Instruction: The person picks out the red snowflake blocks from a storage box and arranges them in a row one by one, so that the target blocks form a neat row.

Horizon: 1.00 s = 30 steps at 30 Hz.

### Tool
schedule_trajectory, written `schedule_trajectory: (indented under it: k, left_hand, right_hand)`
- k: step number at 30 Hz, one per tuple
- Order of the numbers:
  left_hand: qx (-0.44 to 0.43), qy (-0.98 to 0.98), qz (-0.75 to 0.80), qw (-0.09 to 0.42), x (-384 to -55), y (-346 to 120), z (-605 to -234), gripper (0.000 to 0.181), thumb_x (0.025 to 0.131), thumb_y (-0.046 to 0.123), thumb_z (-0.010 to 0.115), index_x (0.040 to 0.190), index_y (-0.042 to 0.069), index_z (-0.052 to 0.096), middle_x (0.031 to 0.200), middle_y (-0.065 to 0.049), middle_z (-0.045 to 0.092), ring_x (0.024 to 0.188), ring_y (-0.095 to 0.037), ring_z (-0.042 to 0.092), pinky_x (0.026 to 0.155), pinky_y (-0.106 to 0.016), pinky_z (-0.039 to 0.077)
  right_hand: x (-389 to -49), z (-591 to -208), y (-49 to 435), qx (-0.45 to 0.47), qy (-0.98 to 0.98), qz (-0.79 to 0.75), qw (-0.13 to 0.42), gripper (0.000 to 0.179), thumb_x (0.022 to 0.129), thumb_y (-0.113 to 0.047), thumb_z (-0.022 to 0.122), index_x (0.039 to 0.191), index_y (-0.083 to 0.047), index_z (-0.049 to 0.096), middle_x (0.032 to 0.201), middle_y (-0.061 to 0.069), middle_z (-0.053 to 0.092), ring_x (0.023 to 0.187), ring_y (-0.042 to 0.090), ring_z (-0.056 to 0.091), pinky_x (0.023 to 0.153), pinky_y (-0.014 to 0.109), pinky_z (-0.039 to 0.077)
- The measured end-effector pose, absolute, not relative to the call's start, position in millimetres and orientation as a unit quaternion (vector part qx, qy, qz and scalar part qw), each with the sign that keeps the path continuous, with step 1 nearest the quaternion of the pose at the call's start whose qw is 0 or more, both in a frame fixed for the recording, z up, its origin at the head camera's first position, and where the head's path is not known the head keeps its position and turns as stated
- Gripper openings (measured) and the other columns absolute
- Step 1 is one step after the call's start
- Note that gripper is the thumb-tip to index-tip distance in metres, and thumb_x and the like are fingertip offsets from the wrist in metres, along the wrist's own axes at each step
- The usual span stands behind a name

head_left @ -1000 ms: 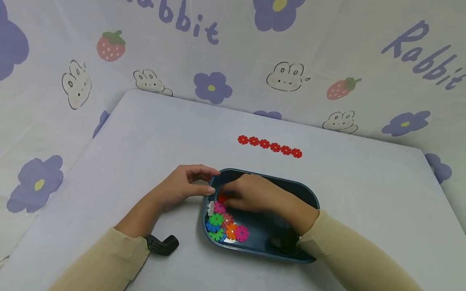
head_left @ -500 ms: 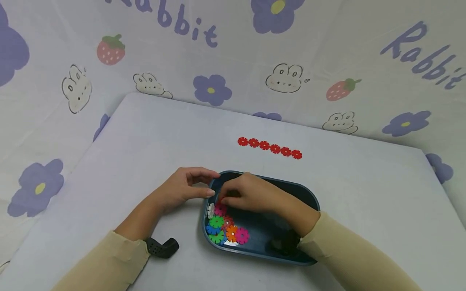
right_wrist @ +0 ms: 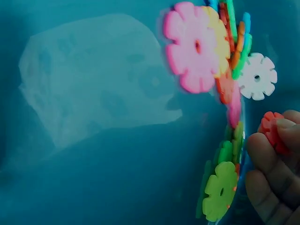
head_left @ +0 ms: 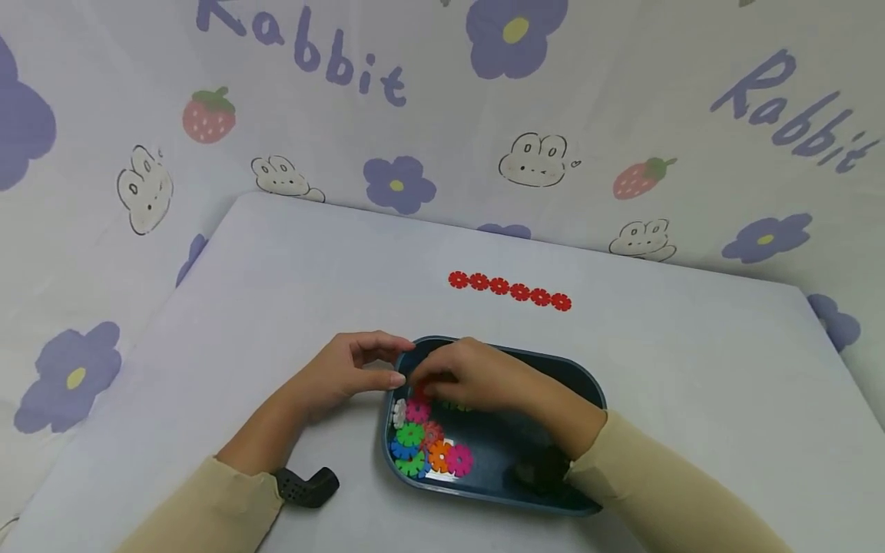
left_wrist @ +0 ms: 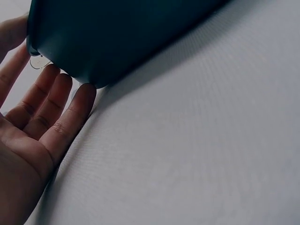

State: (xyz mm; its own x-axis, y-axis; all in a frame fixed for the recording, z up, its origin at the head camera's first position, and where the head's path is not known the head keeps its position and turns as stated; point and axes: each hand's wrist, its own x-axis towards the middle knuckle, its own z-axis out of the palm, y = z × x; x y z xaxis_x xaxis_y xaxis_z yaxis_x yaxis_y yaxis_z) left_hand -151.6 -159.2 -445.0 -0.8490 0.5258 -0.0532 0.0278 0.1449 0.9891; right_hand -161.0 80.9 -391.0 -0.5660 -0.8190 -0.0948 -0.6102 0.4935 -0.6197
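Observation:
My right hand (head_left: 484,376) reaches into the left part of a dark teal tray (head_left: 525,503) in the head view. Its thumb and index finger pinch a red snowflake disc (right_wrist: 272,129), a small notched plastic piece, plainly seen in the right wrist view. Close to that hand lie a white snowflake disc (right_wrist: 257,76), a pink one (right_wrist: 192,49) and a yellow-green one (right_wrist: 221,191). At the tray's far left corner, my left hand (head_left: 346,365) rests its fingertips on the rim and outer wall; in the left wrist view its fingers (left_wrist: 70,122) extend along the tray's outside.
Beyond the tray, several red snowflake discs (head_left: 510,290) form a joined row on the white table (head_left: 691,369). Mixed-colour discs (head_left: 422,445) crowd the tray's left end. A black wrist-worn device (head_left: 309,488) sits under the left sleeve. A patterned cloth (head_left: 449,100) hangs behind.
The head view has tilted, so everything sits lower in it. My right fingers have closed on the red disc and lifted slightly; yellow-green discs now show under that hand. The left hand stays at the rim.

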Motion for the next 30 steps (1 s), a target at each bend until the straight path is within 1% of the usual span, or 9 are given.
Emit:
schedule_trajectory:
  k: [6,10,14,19,24,27,30]
  left_hand:
    - [0.191,0.733,0.626,0.185,-148.4,-159.3,-444.3,0.037,0.088,0.024,0.074,0.124,0.022,0.067,0.119,-0.003,0.066,0.116,-0.024,0.058,0.092,-0.037,0.054]
    - [0.185,0.736,0.623,0.189,-149.3,-157.2,-440.3,0.037,0.088,0.024,0.074,0.124,0.022,0.067,0.119,-0.002,0.066,0.117,-0.023,0.058,0.092,-0.037,0.054]
    - [0.179,0.742,0.618,0.19,-150.9,-154.3,-435.6,0.038,0.087,0.026,0.075,0.124,0.023,0.067,0.118,-0.003,0.066,0.118,-0.022,0.058,0.092,-0.037,0.054]
    - [0.179,0.74,0.618,0.195,-152.9,-152.0,-433.1,0.039,0.087,0.026,0.076,0.124,0.022,0.067,0.117,-0.004,0.066,0.116,-0.024,0.058,0.091,-0.038,0.054]
    - [0.174,0.742,0.617,0.195,-151.5,-154.0,-434.8,0.038,0.086,0.026,0.076,0.123,0.024,0.067,0.117,-0.003,0.066,0.117,-0.024,0.058,0.09,-0.037,0.054]
    - [0.172,0.743,0.616,0.198,-148.9,-155.2,-435.8,0.039,0.086,0.026,0.076,0.124,0.024,0.067,0.119,-0.002,0.066,0.118,-0.024,0.057,0.091,-0.037,0.054]
    - [0.166,0.744,0.616,0.199,-146.3,-155.3,-436.6,0.039,0.086,0.027,0.077,0.124,0.023,0.067,0.119,-0.002,0.066,0.118,-0.024,0.057,0.091,-0.037,0.054]
  right_hand:
    - [-162.6,-387.4,82.2,-0.396,0.85,-0.28,0.207,0.027,0.09,-0.014,0.071,0.117,-0.014,0.072,0.103,-0.004,0.073,0.093,0.008,0.065,0.081,0.019,0.055]
    - [-165.8,-384.0,85.1,-0.36,0.857,-0.283,0.235,0.033,0.086,-0.011,0.075,0.119,-0.016,0.071,0.107,-0.003,0.071,0.097,0.012,0.065,0.079,0.023,0.057]
    - [-168.5,-381.8,89.1,-0.333,0.864,-0.284,0.249,0.037,0.083,-0.012,0.079,0.119,-0.017,0.071,0.107,-0.002,0.071,0.094,0.013,0.067,0.077,0.025,0.058]
    - [-170.3,-380.2,93.0,-0.322,0.864,-0.289,0.258,0.038,0.083,-0.013,0.079,0.12,-0.015,0.07,0.105,-0.001,0.071,0.085,0.011,0.067,0.074,0.023,0.057]
    - [-168.3,-372.8,95.7,-0.315,0.862,-0.308,0.252,0.04,0.082,-0.017,0.08,0.121,-0.013,0.07,0.101,-0.002,0.072,0.079,0.009,0.067,0.072,0.022,0.057]
    - [-164.1,-364.4,99.1,-0.313,0.858,-0.328,0.243,0.041,0.081,-0.02,0.082,0.12,-0.012,0.071,0.1,-0.003,0.073,0.08,0.006,0.069,0.073,0.022,0.057]
    - [-158.7,-352.2,106.2,-0.308,0.85,-0.359,0.231,0.042,0.079,-0.024,0.083,0.119,-0.013,0.071,0.102,-0.004,0.074,0.086,0.006,0.071,0.077,0.024,0.058]
